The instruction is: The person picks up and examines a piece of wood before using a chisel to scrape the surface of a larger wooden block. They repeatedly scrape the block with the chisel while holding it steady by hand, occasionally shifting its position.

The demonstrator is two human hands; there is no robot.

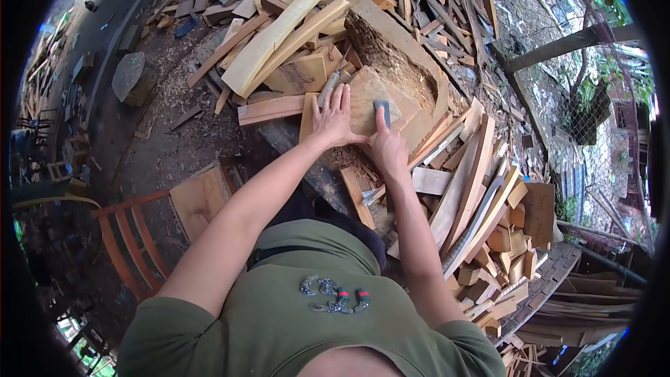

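A pale wooden board (370,91) lies in front of me, at the foot of a big hollowed block of wood (412,63). My left hand (331,122) rests at the board's left edge with its fingers stretched out. My right hand (388,146) is closed at the near right side, a finger along a small dark grey flat piece (381,105) on the board. The kind of this piece cannot be made out. Near the left fingertips lies a greyish rounded piece (330,87), partly hidden.
Long pale planks (286,38) and wood blocks (300,73) are piled beyond my hands. Many offcuts (499,237) and strips (471,181) crowd the right. At left are a reddish-brown wooden chair (132,237) and a stump (134,78). A wire fence (558,35) runs at far right.
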